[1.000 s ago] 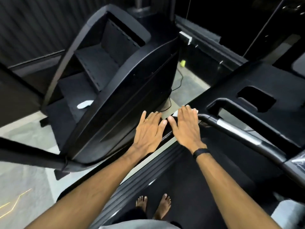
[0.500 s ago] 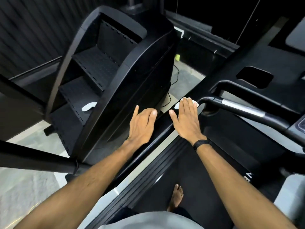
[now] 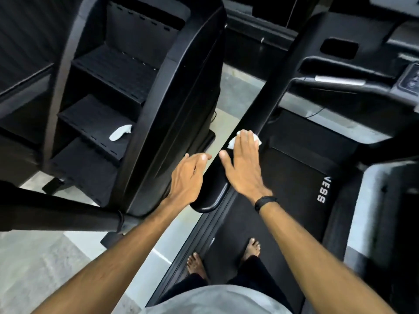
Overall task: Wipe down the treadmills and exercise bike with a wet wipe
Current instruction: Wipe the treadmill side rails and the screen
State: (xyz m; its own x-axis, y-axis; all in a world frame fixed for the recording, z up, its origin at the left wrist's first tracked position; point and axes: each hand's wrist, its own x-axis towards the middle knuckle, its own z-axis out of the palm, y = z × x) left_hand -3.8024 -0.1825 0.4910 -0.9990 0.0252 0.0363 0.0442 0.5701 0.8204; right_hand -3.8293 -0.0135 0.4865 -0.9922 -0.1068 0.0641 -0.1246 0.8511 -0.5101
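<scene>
Right hand [image 3: 243,168] presses white wipe [image 3: 233,141] flat on the treadmill's black handrail [image 3: 256,114].

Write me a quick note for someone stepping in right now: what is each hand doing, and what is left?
Right hand: flat, pressing the wet wipe onto the treadmill's left side rail.
Left hand: open, holding nothing, beside the rail.
Another white wipe lies on a step of the stair machine.
Done: cannot tell how much.
Left: the rail's far part, handlebar, other machines.
</scene>
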